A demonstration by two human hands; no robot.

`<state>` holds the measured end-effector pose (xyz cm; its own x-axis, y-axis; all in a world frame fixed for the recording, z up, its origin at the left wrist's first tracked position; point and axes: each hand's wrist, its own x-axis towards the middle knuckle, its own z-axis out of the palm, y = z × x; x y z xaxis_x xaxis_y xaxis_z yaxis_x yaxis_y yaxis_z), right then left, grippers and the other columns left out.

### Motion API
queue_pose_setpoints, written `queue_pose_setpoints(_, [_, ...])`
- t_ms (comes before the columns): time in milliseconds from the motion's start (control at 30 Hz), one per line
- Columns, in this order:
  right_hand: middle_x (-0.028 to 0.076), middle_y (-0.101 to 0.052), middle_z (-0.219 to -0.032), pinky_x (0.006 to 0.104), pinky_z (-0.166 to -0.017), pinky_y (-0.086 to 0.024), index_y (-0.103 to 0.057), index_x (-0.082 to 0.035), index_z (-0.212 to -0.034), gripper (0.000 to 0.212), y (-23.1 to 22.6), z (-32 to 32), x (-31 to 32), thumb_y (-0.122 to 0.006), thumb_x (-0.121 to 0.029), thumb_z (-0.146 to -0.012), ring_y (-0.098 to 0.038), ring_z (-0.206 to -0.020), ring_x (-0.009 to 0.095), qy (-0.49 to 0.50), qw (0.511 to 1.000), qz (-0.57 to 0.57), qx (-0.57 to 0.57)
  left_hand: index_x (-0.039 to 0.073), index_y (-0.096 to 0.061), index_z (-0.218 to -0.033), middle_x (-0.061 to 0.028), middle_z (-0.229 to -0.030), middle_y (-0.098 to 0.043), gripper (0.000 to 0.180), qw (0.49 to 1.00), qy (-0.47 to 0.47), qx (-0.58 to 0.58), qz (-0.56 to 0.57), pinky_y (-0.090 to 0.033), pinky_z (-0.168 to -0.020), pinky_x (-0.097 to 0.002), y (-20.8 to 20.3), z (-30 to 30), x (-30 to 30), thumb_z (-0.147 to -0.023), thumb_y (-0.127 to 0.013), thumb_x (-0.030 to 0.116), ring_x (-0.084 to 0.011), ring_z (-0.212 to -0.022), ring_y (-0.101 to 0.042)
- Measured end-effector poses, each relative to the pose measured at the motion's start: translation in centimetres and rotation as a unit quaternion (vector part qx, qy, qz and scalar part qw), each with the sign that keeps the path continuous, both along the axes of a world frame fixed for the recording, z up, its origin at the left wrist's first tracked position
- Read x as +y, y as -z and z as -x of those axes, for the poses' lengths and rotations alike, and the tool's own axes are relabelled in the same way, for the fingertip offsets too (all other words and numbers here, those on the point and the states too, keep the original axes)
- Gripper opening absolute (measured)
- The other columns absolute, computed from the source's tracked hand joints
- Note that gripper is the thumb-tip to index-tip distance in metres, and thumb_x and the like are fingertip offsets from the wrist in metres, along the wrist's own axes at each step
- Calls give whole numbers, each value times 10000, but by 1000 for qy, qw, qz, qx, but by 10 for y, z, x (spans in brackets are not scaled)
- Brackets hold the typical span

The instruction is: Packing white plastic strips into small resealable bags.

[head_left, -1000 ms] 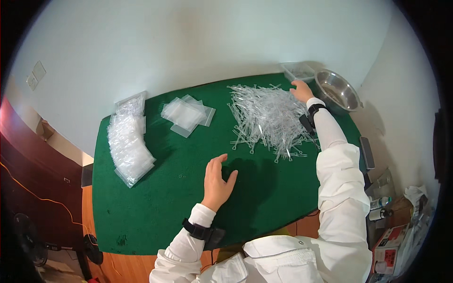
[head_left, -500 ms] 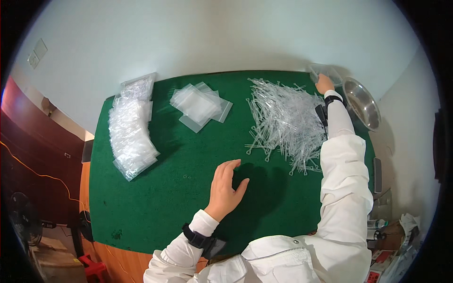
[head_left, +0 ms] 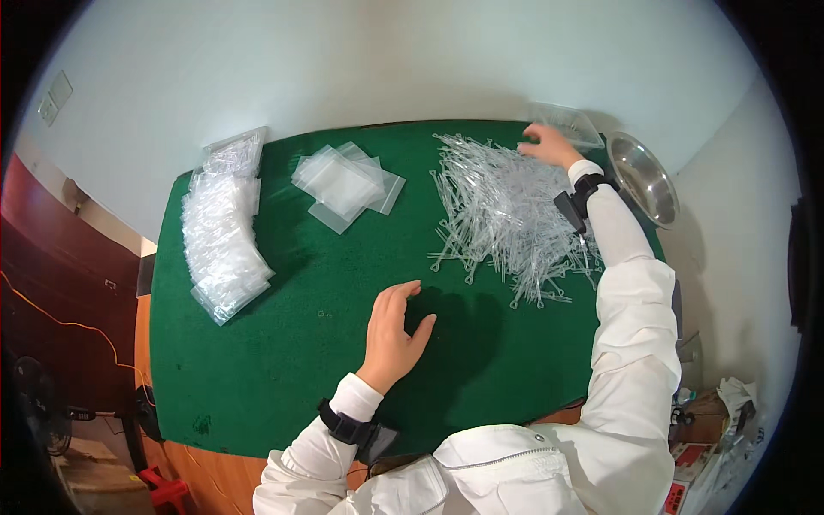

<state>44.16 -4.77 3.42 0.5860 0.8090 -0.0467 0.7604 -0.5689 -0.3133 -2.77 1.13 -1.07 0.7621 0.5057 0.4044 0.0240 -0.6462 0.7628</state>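
Observation:
A loose heap of thin clear plastic sticks with small rings at their ends (head_left: 515, 210) lies at the right of the table. Above its far edge is my right hand (head_left: 549, 144), fingers curved and apart, slightly blurred, with nothing visible in them. Just beyond that hand stands a clear plastic box (head_left: 577, 124). My left hand (head_left: 395, 339) hovers over the near middle of the green tabletop (head_left: 283, 378), thumb spread from the fingers and nothing in its grasp. Flat clear zip bags (head_left: 343, 184) lie in a loose stack at the far middle.
Along the left side runs an overlapping row of filled clear bags (head_left: 225, 240). A steel bowl (head_left: 644, 180) stands at the far right corner beside the box. A white wall (head_left: 386, 60) borders the table's far edge. A red stool (head_left: 163, 489) is on the floor, lower left.
My right hand has drawn away from the plastic box, moving left over the heap's far edge, and its fingers have spread. The left hand keeps its pose; the whole view has shifted slightly.

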Motion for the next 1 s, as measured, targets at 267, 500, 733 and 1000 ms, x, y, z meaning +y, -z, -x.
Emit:
queue_pose_setpoints(267, [199, -291, -1390, 362, -1059, -231, -295, 4, -1347, 1013, 7, 21, -15, -614, -660, -652, -277, -1293, 299, -51, 982, 124, 135, 28, -473, -1139, -111, -1029, -557, 471, 1000, 9, -14, 0, -446, -788, -335, 4, -1, -1, -712, -670, 46, -261, -952, -528])
queue_pose_setpoints(500, [182, -229, -1417, 362, -1070, -206, -211, -19, -1379, 1134, -19, 72, -31, -731, -589, -547, -228, -1313, 299, -129, 964, 212, 91, 29, -466, -1155, -104, -1020, -562, 487, 1000, 12, -14, -8, -439, -798, -328, 6, 1, 0, -713, -671, 50, -254, -941, -528])
queue_pose_setpoints(733, [173, -199, -1434, 397, -1073, -184, -158, -48, -1396, 1199, -14, 101, -53, -791, -483, -477, -186, -1328, 305, -169, 961, 217, 26, 20, -472, -1143, -105, -987, -566, 489, 1000, 12, -27, -11, -434, -818, -357, 6, 1, 0, -698, -674, 45, -275, -940, -527])
queue_pose_setpoints(1000, [188, -307, -1362, 398, -1055, -221, -197, -48, -1371, 1087, -22, 128, -63, -783, -333, -501, -293, -1267, 314, -141, 975, 172, -25, 29, -457, -1167, -87, -974, -575, 496, 999, 23, -18, -18, -440, -806, -335, 10, 1, -1, -719, -667, 52, -250, -920, -535])
